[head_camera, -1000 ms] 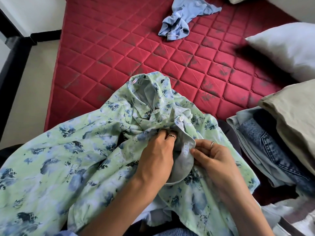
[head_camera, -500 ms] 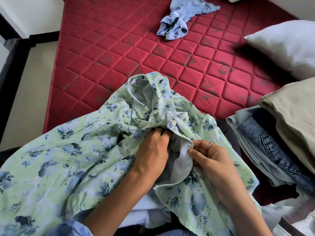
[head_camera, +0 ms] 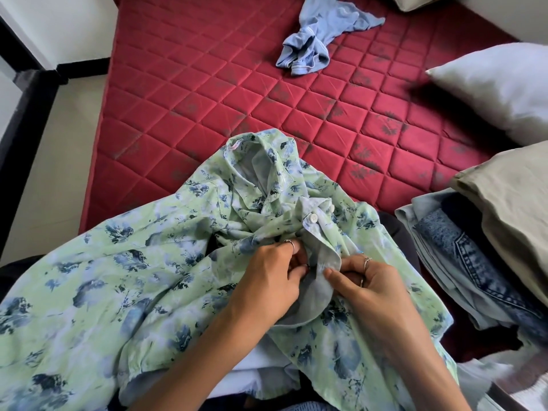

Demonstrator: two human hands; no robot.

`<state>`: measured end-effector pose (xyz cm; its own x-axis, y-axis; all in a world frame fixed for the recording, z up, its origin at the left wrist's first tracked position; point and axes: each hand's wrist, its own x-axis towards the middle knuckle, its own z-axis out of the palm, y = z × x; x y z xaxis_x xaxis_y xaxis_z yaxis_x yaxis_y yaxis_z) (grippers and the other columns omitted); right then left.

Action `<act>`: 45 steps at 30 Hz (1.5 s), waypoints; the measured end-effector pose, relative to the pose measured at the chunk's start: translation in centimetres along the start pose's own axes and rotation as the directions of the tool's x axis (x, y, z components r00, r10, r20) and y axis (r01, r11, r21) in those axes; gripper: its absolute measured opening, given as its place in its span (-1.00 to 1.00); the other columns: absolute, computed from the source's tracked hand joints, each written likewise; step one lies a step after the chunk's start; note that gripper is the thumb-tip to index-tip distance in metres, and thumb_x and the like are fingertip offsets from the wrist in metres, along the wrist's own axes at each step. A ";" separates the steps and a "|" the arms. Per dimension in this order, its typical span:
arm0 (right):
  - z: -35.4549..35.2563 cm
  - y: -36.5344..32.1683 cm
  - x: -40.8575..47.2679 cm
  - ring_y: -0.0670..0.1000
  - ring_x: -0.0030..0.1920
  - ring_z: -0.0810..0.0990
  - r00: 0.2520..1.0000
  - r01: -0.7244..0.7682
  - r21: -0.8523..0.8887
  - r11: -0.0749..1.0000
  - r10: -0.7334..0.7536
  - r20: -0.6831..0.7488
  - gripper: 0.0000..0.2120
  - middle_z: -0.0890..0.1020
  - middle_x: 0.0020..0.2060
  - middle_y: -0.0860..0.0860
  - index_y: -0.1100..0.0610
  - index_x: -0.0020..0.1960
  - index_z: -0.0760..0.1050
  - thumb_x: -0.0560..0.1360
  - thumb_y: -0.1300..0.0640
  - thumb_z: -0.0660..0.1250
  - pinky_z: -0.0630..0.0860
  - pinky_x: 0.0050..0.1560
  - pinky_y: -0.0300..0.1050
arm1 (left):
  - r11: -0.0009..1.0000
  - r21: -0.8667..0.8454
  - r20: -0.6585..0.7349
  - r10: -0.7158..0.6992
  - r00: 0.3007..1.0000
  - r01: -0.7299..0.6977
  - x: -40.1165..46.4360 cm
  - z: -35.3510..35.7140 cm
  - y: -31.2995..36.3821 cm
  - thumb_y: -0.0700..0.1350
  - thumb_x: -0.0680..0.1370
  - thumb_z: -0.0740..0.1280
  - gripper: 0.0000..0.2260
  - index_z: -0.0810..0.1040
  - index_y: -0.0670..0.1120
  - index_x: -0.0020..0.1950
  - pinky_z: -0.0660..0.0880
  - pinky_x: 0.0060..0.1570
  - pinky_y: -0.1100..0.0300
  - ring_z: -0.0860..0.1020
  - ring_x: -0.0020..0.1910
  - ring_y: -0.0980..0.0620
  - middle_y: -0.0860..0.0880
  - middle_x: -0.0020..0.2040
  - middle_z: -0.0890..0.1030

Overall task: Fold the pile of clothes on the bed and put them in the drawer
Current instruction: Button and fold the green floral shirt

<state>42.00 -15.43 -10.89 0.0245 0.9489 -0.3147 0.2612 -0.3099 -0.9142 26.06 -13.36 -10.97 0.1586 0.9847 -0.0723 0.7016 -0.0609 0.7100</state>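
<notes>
While both hands work at the front edge of the green flowered shirt (head_camera: 148,277), the garment lies bunched across the near edge of the red mattress (head_camera: 207,99), its collar pointing away from the person. The left hand (head_camera: 267,280) pinches one side of the button strip, and the right hand (head_camera: 364,286) pinches the other; they seem to be fastening a button, though the fingertips hide the exact spot. A white button (head_camera: 311,217) sits just above them. Right of the shirt rests a stack of jeans (head_camera: 474,262); beyond it lies a crumpled blue garment (head_camera: 311,48). Since the cloth is twisted, the strips could be joined out of line, leaving the shirt skewed and its fold lopsided.
</notes>
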 end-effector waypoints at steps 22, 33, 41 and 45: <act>-1.3 -3.1 -3.0 0.12 -0.28 0.54 0.992 0.024 0.341 0.940 -0.066 0.111 -0.78 0.62 -0.28 0.23 0.19 -0.25 0.61 0.31 0.06 0.57 0.50 -0.13 0.02 | 0.979 -0.146 -0.126 0.121 0.985 -0.139 -3.2 -2.7 3.0 -0.21 0.50 0.39 -0.88 0.65 -0.01 -0.04 0.45 -0.24 0.46 0.55 -0.19 0.18 0.12 -0.22 0.58; -0.1 -5.2 -3.7 -0.13 -0.48 0.44 0.960 0.238 -0.169 0.957 -0.258 -0.112 -0.86 0.58 -0.45 0.03 0.13 -0.29 0.54 0.42 0.19 0.44 0.39 -0.42 -0.25 | 0.951 -0.280 -0.189 0.079 0.979 -0.131 -4.3 -3.7 4.4 -0.21 0.47 0.45 -0.89 0.61 -0.01 -0.11 0.52 -0.25 0.39 0.59 -0.24 0.18 0.13 -0.32 0.60; 0.3 -4.9 -3.9 -0.15 -0.49 0.41 0.953 0.222 -0.209 0.952 -0.257 -0.159 -0.79 0.51 -0.51 -0.12 0.08 -0.35 0.48 0.39 0.21 0.47 0.34 -0.45 -0.35 | 0.944 -0.300 -0.184 0.084 0.979 -0.138 -4.7 -2.9 4.3 -0.22 0.48 0.44 -0.90 0.66 -0.02 -0.10 0.58 -0.21 0.26 0.63 -0.23 0.16 0.12 -0.26 0.65; 0.5 -4.7 -4.1 -0.15 -0.50 0.39 0.957 0.220 -0.184 0.958 -0.248 -0.148 -0.78 0.49 -0.52 -0.08 0.09 -0.35 0.48 0.39 0.23 0.47 0.34 -0.46 -0.32 | 0.967 -0.164 -0.243 0.153 0.958 -0.196 -4.4 -2.5 4.0 -0.21 0.48 0.43 -0.91 0.65 -0.03 -0.07 0.53 -0.25 0.37 0.58 -0.23 0.19 0.12 -0.21 0.61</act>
<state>40.17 -17.86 -5.42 0.1017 0.9941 -0.0367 0.4328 -0.0774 -0.8982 26.40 -17.52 -6.03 0.0903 0.9737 0.2093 0.5333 -0.2248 0.8155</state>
